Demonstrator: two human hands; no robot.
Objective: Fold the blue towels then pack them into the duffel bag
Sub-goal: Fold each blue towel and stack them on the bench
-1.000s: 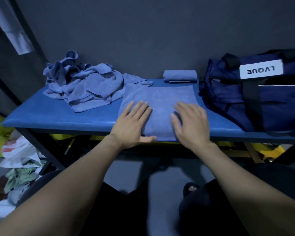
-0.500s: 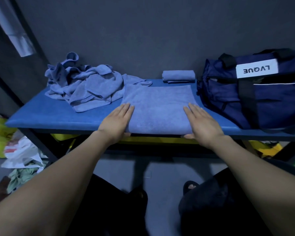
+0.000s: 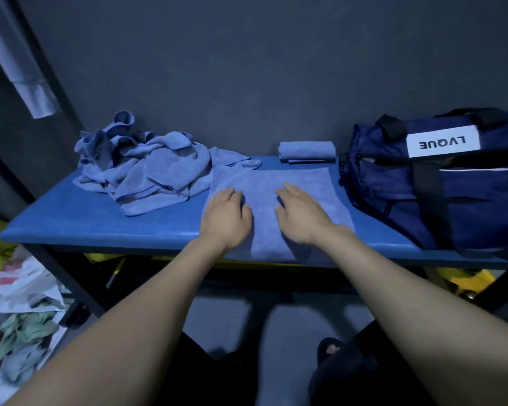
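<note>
Both hands are lying palm down on the flat blue towel (image 3: 272,186), which is spread on the blue table (image 3: 71,218) in front of the person. The left hand (image 3: 226,218) is resting near the towel's left edge and the right hand (image 3: 301,216) is pressing near its middle; the fingers of both are loosely spread and are gripping nothing. Beyond the right hand, a folded towel (image 3: 307,150) is sitting at the back of the table. To the right of the right hand the navy duffel bag (image 3: 440,183) is standing; I cannot see what is inside it. Beyond the left hand, to its left, a heap of unfolded towels (image 3: 147,168) is lying.
</note>
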